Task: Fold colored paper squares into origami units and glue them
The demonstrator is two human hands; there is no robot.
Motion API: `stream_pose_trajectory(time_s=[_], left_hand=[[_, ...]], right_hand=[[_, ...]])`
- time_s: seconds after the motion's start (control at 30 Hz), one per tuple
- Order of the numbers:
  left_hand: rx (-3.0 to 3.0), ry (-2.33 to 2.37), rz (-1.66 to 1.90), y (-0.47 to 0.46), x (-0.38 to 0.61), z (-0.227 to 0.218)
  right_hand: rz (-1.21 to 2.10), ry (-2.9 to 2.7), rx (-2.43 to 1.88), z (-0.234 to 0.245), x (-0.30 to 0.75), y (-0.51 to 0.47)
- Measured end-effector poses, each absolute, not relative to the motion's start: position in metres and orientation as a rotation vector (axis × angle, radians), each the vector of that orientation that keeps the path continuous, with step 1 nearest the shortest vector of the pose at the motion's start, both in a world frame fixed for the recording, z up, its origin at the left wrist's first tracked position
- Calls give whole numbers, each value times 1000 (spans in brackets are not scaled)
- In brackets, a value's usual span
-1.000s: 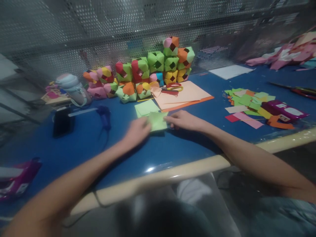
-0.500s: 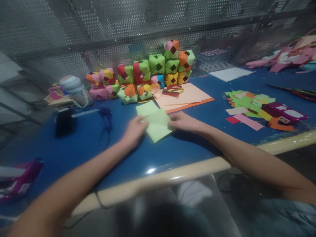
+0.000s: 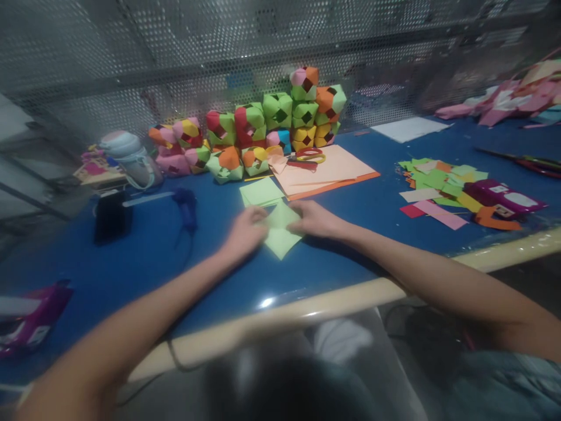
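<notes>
A light green sheet of paper (image 3: 281, 241) lies turned cornerwise on the blue table, one point toward me. My left hand (image 3: 249, 229) grips its left corner with curled fingers. At the opposite corner, my right hand (image 3: 313, 219) pinches the paper between thumb and fingers. A crease seems to run across the sheet, partly covered by my fingers. Just behind it rests a small stack of light green paper (image 3: 261, 190). Peach and orange sheets (image 3: 339, 169) lie beyond, with red-and-yellow-handled scissors (image 3: 309, 156) on top.
Folded paper cubes (image 3: 276, 112) stand stacked along the perforated metal screen. To the left are a bottle (image 3: 127, 153), a phone (image 3: 113, 217) and a blue glue gun (image 3: 186, 206). Paper scraps (image 3: 442, 184) and a purple packet (image 3: 504, 197) lie right; the pale table edge (image 3: 315, 309) is nearest me.
Both hands have come closer together, drawing the green sheet's side corners inward. The sheet has shifted slightly toward me, uncovering more of the green stack behind.
</notes>
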State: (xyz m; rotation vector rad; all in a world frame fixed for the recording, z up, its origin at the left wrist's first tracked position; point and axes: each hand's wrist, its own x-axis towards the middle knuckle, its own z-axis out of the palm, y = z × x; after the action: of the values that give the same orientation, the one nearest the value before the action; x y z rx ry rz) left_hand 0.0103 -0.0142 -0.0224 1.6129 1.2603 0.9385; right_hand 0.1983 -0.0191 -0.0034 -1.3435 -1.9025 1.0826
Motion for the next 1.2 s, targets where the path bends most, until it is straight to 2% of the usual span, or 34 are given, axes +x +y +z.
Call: stream_pose_trajectory(time_s=[0.3,0.77,1.2], left_hand=[[1906,1382,816,-20,6,-18],[2049,1161,774,-19,3,-20],[2346,1181,535,-16,-5,-12]], right_hand=[[926,-2016,-1258,-16,193,-22],[419,-2409,-1148,-25,194,-20],[-138,-2718,-914,-23,195,-24]])
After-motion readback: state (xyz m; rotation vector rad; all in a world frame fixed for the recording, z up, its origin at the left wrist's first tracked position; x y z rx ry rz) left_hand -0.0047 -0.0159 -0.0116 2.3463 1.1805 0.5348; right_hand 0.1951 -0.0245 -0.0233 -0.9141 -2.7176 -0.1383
